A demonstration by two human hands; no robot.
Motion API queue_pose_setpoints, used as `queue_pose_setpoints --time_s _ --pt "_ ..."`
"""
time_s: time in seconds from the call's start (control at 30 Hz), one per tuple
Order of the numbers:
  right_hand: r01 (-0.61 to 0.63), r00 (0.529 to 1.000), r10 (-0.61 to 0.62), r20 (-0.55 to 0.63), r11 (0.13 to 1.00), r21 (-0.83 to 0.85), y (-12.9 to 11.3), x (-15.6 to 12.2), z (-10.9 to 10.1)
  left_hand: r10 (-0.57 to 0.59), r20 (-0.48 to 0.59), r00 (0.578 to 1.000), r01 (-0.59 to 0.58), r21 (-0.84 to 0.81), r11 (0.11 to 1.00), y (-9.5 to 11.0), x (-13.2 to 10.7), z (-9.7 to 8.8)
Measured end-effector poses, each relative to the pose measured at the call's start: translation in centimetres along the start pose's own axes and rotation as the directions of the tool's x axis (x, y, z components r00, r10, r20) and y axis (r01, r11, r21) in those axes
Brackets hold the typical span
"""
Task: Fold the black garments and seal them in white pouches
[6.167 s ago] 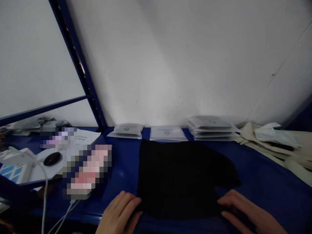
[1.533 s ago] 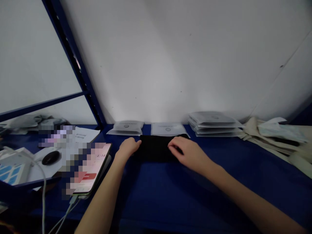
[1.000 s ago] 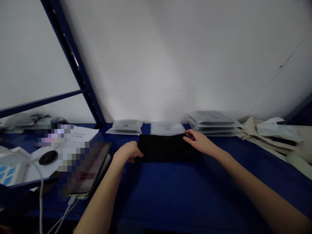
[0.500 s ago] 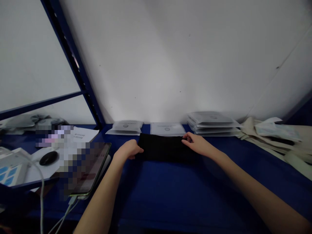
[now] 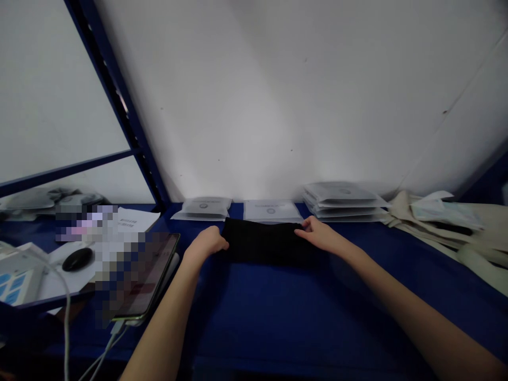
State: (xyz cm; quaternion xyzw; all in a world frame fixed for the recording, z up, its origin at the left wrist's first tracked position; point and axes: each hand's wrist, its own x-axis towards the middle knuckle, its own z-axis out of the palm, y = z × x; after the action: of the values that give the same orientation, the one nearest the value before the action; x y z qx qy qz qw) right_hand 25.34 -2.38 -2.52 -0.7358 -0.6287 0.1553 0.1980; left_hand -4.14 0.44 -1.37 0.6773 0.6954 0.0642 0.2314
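A black cloth garment (image 5: pixel 264 241), folded into a long flat band, lies across the blue shelf top (image 5: pixel 278 323) near the back wall. My left hand (image 5: pixel 206 243) is curled against the band's left end, and its fingers meet the cloth. My right hand (image 5: pixel 319 235) grips the band's far right part with its fingertips. Both forearms reach in from the bottom of the view. The underside of the cloth is hidden.
Clear plastic packets (image 5: pixel 202 209) (image 5: pixel 272 210) and a stack of several more (image 5: pixel 341 200) line the wall behind the cloth. Beige fabric bags (image 5: pixel 431 222) lie at right. A pixelated phone (image 5: pixel 138 275), a black mouse (image 5: pixel 77 259) and papers sit at left.
The wide, flat black cloth from the oldest frame is now a narrow folded band. My right hand has slid from on top of it to its right part. The phone screen has gone dark.
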Motion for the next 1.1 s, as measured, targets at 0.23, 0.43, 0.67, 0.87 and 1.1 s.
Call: queue_pose_setpoints --time_s 0.23,0.43,0.67,0.87,1.1 --pt "0.049 0.999 -0.05 -0.019 0.998 -0.051 0.8 0.3 1.0 -0.003 -0.092 0.996 0.005 0.022 1.0 1.2 -0.8 -0.9" --pt "0.049 0.999 -0.048 0.01 0.994 -0.096 -0.7 -0.5 1.4 0.091 -0.531 0.842 -0.175 -0.111 0.978 4.3 -2.8 -0.4" --pt "0.048 0.989 -0.068 0.135 0.989 0.143 -2.4 -1.2 1.7 0.659 -0.422 0.623 -0.594 0.293 0.749 9.0 -6.7 6.3" --pt "-0.101 0.956 0.009 0.294 0.949 0.299 -2.1 -0.6 0.5 0.899 -0.195 0.391 -0.691 0.584 0.427 9.9 -8.1 10.0" --pt "-0.032 0.984 -0.025 0.176 0.948 0.316 -1.1 -0.4 0.5 0.943 -0.036 0.33 -0.737 0.615 0.282 9.7 -8.1 10.2"
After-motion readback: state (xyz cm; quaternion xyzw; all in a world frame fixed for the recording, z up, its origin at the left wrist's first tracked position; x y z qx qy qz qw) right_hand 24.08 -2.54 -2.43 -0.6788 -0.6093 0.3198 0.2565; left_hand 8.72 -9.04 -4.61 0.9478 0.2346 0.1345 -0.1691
